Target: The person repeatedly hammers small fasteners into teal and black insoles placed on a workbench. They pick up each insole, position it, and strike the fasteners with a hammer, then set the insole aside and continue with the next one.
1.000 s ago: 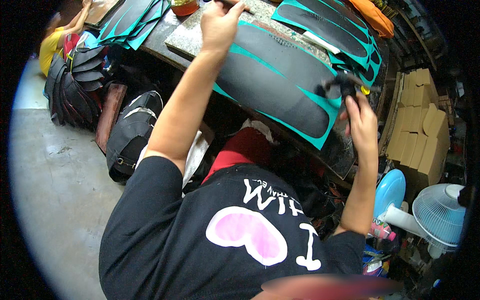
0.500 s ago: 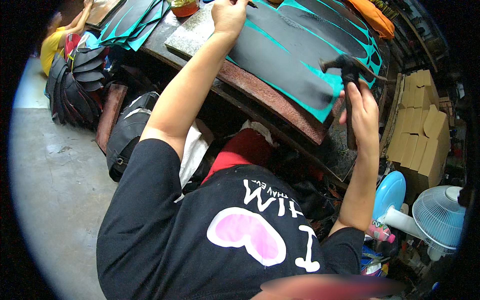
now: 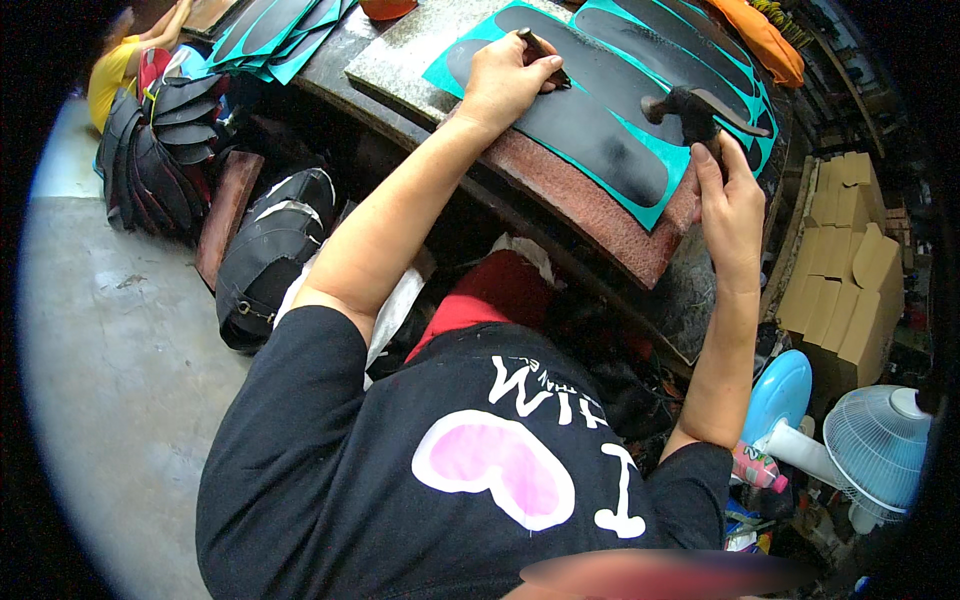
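My left hand (image 3: 508,82) is closed around a short dark metal punch (image 3: 543,57), which slants with its lower end at the sheet's surface. Beneath it lies a sheet (image 3: 590,130) with long black rounded shapes on a turquoise ground. In my right hand (image 3: 733,205) is a claw hammer (image 3: 688,108), gripped by its handle and held over the right part of the sheet. Fingers and palm hide most of the handle. Whether the punch's tip touches the sheet I cannot tell.
The sheet rests on a reddish slab (image 3: 600,215) beside a pale stone slab (image 3: 400,65). More black-and-turquoise sheets (image 3: 275,40) are stacked at far left. Cardboard boxes (image 3: 835,270) and a fan (image 3: 875,450) stand at right. Another person in yellow (image 3: 108,80) is at upper left.
My left hand has come right and nearer with the punch, from the sheet's far left to over its middle. The hammer stays in my right hand, slightly shifted.
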`<state>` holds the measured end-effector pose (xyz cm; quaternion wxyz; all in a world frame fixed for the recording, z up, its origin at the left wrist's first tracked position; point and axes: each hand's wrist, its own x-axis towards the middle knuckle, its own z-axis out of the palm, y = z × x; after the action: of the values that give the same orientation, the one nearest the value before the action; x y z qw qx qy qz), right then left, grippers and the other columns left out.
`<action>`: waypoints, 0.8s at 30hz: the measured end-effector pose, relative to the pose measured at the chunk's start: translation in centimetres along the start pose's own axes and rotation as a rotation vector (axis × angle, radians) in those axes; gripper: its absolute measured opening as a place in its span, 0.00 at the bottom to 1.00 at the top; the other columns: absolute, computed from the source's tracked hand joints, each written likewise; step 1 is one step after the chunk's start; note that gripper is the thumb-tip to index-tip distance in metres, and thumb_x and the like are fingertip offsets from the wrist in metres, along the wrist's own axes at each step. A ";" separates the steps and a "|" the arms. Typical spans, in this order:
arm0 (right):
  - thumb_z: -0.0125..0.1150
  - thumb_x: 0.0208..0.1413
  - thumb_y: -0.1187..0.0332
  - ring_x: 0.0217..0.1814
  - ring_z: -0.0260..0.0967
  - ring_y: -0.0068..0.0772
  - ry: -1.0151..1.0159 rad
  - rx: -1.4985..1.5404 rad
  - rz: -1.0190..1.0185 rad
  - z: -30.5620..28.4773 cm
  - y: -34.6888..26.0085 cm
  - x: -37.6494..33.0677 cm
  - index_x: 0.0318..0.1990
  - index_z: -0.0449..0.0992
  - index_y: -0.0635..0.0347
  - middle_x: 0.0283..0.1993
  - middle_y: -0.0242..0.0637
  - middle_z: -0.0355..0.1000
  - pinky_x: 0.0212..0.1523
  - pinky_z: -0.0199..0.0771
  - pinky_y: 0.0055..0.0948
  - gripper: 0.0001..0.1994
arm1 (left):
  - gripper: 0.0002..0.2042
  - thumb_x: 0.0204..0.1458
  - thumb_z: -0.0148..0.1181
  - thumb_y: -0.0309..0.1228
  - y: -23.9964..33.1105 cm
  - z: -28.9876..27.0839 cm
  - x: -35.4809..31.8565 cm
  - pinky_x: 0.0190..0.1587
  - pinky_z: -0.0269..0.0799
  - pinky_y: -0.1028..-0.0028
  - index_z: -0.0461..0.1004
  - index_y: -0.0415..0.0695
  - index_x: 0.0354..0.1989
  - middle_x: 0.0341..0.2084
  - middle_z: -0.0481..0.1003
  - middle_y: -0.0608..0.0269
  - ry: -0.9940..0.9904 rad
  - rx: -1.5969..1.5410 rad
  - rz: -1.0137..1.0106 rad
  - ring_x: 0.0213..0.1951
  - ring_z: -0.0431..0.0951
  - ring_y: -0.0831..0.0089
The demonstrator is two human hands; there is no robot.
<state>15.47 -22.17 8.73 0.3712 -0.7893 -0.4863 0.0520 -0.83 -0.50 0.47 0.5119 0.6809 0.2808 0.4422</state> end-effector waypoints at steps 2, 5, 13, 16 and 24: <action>0.58 0.61 0.54 0.41 0.76 0.34 0.051 0.077 -0.052 -0.6 -1.5 0.0 0.53 0.73 0.61 0.40 0.45 0.78 0.44 0.72 0.31 0.21 | 0.07 0.52 0.64 0.29 0.2 0.0 0.1 0.32 0.77 0.75 0.76 0.39 0.34 0.24 0.80 0.61 0.000 0.096 0.054 0.27 0.81 0.75; 0.60 0.60 0.62 0.34 0.74 0.28 0.176 0.252 -0.318 -1.7 -3.8 -0.3 0.50 0.74 0.60 0.36 0.44 0.78 0.36 0.73 0.29 0.15 | 0.07 0.52 0.63 0.30 0.9 0.5 -0.3 0.34 0.77 0.74 0.76 0.39 0.35 0.27 0.80 0.58 0.016 0.346 0.249 0.29 0.82 0.71; 0.58 0.59 0.53 0.35 0.75 0.54 0.114 -0.200 -0.159 2.2 -3.0 -0.5 0.48 0.74 0.54 0.33 0.47 0.76 0.33 0.73 0.43 0.17 | 0.08 0.52 0.61 0.30 1.1 2.8 -1.8 0.32 0.75 0.63 0.72 0.43 0.38 0.23 0.77 0.52 0.068 0.672 0.508 0.29 0.80 0.55; 0.56 0.60 0.51 0.36 0.76 0.53 0.167 -0.255 -0.195 1.2 -1.4 -1.0 0.51 0.73 0.51 0.35 0.47 0.77 0.33 0.74 0.43 0.19 | 0.07 0.51 0.63 0.30 0.2 2.1 -0.8 0.33 0.76 0.67 0.75 0.41 0.33 0.25 0.78 0.51 0.116 0.093 0.131 0.27 0.81 0.58; 0.65 0.55 0.61 0.31 0.78 0.39 0.369 -0.023 -0.454 -2.1 -4.6 -2.0 0.45 0.77 0.63 0.31 0.47 0.77 0.32 0.75 0.32 0.16 | 0.08 0.53 0.62 0.30 1.1 2.0 -0.9 0.34 0.77 0.68 0.73 0.41 0.37 0.27 0.79 0.53 -0.026 0.499 0.412 0.31 0.82 0.62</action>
<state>11.95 -23.74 12.60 0.4466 -0.6605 -0.5754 -0.1822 0.44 -2.46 1.08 0.2324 0.8334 0.2302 0.4455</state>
